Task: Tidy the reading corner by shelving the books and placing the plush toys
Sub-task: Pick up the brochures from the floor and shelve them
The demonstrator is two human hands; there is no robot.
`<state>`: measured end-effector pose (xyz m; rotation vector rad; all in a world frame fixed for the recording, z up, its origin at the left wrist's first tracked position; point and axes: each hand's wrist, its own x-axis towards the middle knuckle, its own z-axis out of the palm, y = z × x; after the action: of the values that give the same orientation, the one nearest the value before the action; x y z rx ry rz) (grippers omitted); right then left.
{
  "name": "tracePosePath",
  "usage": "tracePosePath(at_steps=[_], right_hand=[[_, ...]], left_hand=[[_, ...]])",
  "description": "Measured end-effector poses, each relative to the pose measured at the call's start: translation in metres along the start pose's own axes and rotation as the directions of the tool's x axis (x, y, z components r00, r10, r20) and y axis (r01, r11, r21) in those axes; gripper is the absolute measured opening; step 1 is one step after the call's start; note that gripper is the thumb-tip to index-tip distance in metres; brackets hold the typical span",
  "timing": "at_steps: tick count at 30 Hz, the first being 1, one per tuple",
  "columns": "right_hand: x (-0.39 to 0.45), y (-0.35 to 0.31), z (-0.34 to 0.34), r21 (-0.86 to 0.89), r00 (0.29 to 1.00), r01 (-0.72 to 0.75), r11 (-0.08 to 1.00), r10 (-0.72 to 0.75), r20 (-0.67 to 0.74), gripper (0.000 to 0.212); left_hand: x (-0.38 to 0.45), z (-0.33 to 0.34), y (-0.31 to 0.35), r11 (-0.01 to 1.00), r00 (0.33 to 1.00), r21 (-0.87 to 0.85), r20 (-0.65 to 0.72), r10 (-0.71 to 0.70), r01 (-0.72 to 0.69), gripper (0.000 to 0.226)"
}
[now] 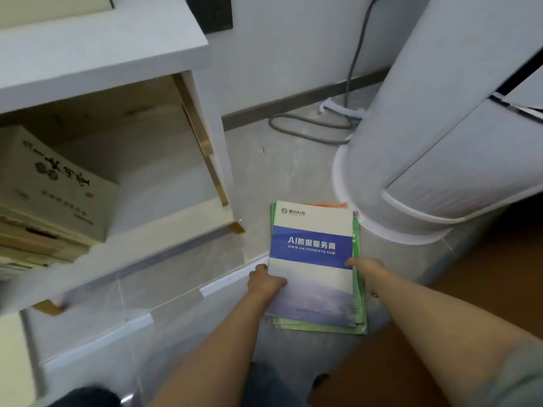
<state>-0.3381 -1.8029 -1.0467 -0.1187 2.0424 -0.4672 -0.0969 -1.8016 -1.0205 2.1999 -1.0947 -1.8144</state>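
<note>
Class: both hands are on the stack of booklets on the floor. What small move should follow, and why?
Probably lift the stack of booklets and swing it left to the open shelf: the left hand and right hand already grip its opposite edges, and the shelf has bare space.

Both bare forearms reach forward and down. The left hand [266,282] and right hand [365,265] curl their fingers inward, gripping.

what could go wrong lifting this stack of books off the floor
The stack of books is uneven, with green covers sticking out under the top one, so thin books could slide out. The left hand and right hand hold only the side edges, so the middle may sag. The white column stands close and could be bumped.
</note>
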Motion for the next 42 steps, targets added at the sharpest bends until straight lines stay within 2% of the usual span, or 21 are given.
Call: tracePosePath(at_steps=[3, 4, 7, 9, 10, 11, 14, 16, 18, 20, 21, 23, 25, 28, 30, 34, 38, 42], right_hand=[[0.000, 0.013, 0.004, -0.032, 0.998, -0.058, 0.998, 0.058, -0.006, 0.103], [0.010, 0.019, 0.004, -0.040, 0.998, -0.058, 0.998, 0.057, -0.012, 0.105], [-0.015, 0.008, 0.004, -0.099, 0.999, -0.043, 0.994, 0.041, -0.018, 0.101], [-0.012, 0.008, 0.001, -0.096, 0.999, -0.013, 0.995, 0.018, 0.044, 0.085], [-0.016, 0.008, 0.000, -0.087, 0.996, -0.009, 0.996, 0.016, 0.087, 0.075], [-0.019, 0.008, 0.000, -0.092, 0.993, -0.015, 0.996, 0.026, 0.117, 0.069], [-0.040, 0.007, 0.005, -0.092, 0.981, -0.022, 0.996, 0.039, 0.188, 0.063], [-0.044, 0.006, 0.010, -0.074, 0.971, -0.024, 0.997, 0.041, 0.236, 0.061], [-0.038, 0.009, 0.012, -0.021, 0.958, -0.024, 0.999, 0.029, 0.284, 0.070], [-0.011, 0.019, 0.010, -0.002, 0.955, -0.021, 1.000, 0.021, 0.295, 0.096], [0.008, 0.025, 0.008, -0.006, 0.957, -0.013, 1.000, 0.014, 0.288, 0.107], [0.024, 0.029, 0.004, -0.035, 0.960, 0.015, 0.999, -0.004, 0.282, 0.115], [0.006, 0.021, 0.003, -0.064, 0.958, 0.043, 0.997, -0.023, 0.287, 0.103], [-0.018, 0.014, 0.005, -0.105, 0.931, 0.060, 0.993, -0.018, 0.364, 0.070], [-0.027, 0.011, 0.007, -0.150, 0.907, 0.064, 0.987, 0.005, 0.421, 0.064], [-0.046, -0.001, 0.012, -0.151, 0.846, 0.100, 0.983, -0.005, 0.533, 0.027], [-0.065, -0.013, 0.007, -0.106, 0.842, 0.121, 0.987, -0.045, 0.538, 0.021], [-0.087, -0.024, -0.009, -0.059, 0.877, 0.157, 0.986, -0.112, 0.467, 0.016]], left_hand=[[0.013, 0.011, 0.001, 0.996, 1.000, -0.092, 0.013, -0.007, 0.008, 0.065], [0.014, 0.014, 0.000, 0.995, 1.000, -0.099, 0.010, -0.012, 0.013, 0.066], [0.023, 0.022, -0.002, 0.967, 0.999, -0.255, 0.045, -0.008, 0.019, 0.052], [0.025, 0.020, 0.000, 0.926, 0.997, -0.376, 0.071, -0.010, 0.036, 0.038], [0.030, 0.019, -0.003, 0.927, 0.998, -0.374, 0.063, -0.017, 0.039, 0.038], [0.037, 0.016, -0.007, 0.934, 0.999, -0.355, 0.050, -0.020, 0.036, 0.046], [0.071, 0.014, -0.031, 0.977, 0.998, -0.208, -0.039, -0.057, 0.048, 0.097], [0.051, 0.005, -0.019, 0.987, 0.997, -0.151, -0.028, -0.067, 0.062, 0.111], [0.026, -0.001, -0.003, 0.991, 0.998, -0.122, -0.026, -0.054, 0.050, 0.100], [0.023, 0.002, -0.002, 0.989, 0.999, -0.143, 0.026, -0.040, 0.044, 0.085], [0.021, 0.002, -0.003, 0.983, 0.998, -0.178, 0.054, -0.030, 0.039, 0.087], [0.018, 0.003, -0.006, 0.970, 0.995, -0.234, 0.091, -0.049, 0.069, 0.088], [0.016, 0.005, -0.011, 0.970, 0.992, -0.222, 0.095, -0.077, 0.096, 0.069], [0.011, 0.005, -0.023, 0.983, 0.991, -0.160, 0.112, -0.075, 0.092, 0.043], [0.009, 0.003, -0.034, 0.973, 0.992, -0.221, 0.116, -0.042, 0.067, 0.033], [0.003, -0.006, -0.041, 0.953, 0.997, -0.301, 0.070, -0.019, 0.039, 0.030], [-0.013, -0.016, -0.028, 0.964, 0.998, -0.264, 0.047, 0.051, -0.037, 0.029], [-0.038, -0.023, -0.001, 0.965, 0.983, -0.197, 0.018, 0.183, -0.176, 0.033]])
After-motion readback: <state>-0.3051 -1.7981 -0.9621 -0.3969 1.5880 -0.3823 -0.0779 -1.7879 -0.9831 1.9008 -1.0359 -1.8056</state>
